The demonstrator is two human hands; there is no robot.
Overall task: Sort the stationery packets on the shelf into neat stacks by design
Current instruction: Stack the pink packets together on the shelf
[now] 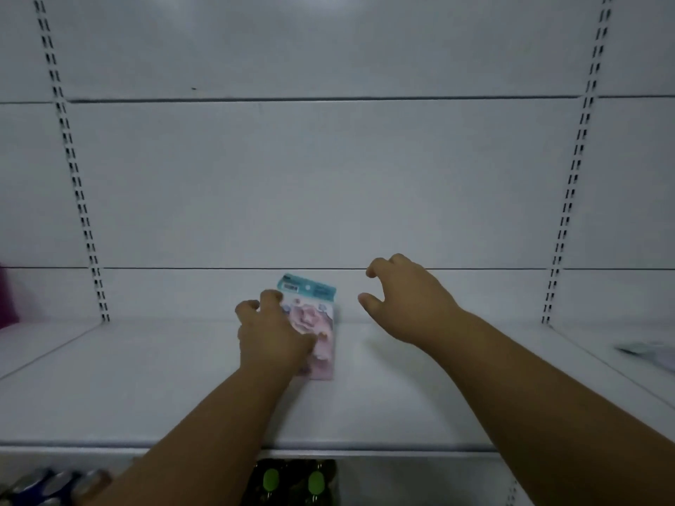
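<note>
Left hand grips the floral packet lying long-axis front-to-back on the shelf; right hand hovers just to its right, loosely curled, holding nothing.

The left hand hides the pink packet's left half; blurred items at the right edge

Dim, bluish, even light with a faint sheen high on the back panel, soft overall focus, motion blur at the edges, and wide-angle bowing of the slotted uprights.
</note>
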